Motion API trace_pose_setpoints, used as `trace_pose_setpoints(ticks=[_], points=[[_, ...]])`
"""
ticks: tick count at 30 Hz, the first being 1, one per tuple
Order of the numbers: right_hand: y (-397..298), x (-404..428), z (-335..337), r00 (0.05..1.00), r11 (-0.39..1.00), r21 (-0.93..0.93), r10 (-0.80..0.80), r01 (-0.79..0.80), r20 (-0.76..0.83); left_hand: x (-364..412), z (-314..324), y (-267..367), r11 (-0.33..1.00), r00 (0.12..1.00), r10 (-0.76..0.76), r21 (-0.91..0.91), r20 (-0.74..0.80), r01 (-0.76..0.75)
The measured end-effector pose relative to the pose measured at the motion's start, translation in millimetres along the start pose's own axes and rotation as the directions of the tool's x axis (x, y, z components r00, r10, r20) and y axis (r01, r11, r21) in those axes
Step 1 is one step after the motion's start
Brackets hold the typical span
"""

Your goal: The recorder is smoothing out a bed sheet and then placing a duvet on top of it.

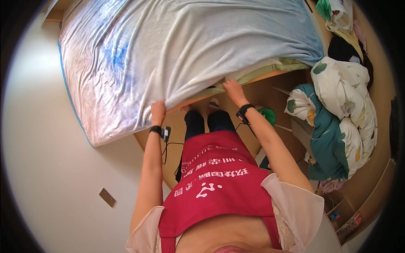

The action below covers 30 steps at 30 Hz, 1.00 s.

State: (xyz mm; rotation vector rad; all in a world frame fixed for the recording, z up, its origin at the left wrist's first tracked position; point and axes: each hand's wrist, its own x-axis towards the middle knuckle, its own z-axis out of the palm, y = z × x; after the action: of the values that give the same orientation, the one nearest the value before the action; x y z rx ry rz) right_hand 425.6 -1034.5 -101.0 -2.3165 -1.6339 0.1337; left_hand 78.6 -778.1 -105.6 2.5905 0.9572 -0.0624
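A plush blanket (177,41), pale with blue and pinkish patches and a blue border, covers the bed in front of me. My left hand (158,110) grips its near edge, bunching the fabric into folds that run away from the fist. Further right, my right hand (233,90) has its fingers curled over the same edge, where the blanket meets a green sheet or mattress cover (259,72). Its fingertips are partly hidden in the cloth. Below that cover shows the wooden bed edge (186,102). Both wrists wear black straps with small devices.
A bundled duvet (329,132), white with leaf prints and teal, is heaped at the right over shelving. Beyond it lie bags (341,15) and dark clothing (343,50). A green bin (267,116) stands on the floor by my legs. At left, a white wall (63,164) carries a switch plate (108,198).
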Motion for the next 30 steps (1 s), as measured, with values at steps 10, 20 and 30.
trace_pose_setpoints(ticks=[10,20,30], points=[[-9.1,-25.4,28.5,0.845,0.623,0.626,0.524,-0.468,0.111,-17.1,-28.1,31.5,0.966,0.979,-0.128,-0.242,-0.158,0.088],[-21.6,106.2,-19.2,0.887,-0.682,0.721,0.25,-0.123,0.387,-17.0,-64.1,15.3,0.977,0.951,-0.156,-0.181,-0.266,0.11],[41.8,149.5,63.1,0.833,-0.674,0.737,0.434,0.048,0.343,52.9,-80.3,5.1,0.915,0.94,-0.189,-0.399,-0.283,0.064]])
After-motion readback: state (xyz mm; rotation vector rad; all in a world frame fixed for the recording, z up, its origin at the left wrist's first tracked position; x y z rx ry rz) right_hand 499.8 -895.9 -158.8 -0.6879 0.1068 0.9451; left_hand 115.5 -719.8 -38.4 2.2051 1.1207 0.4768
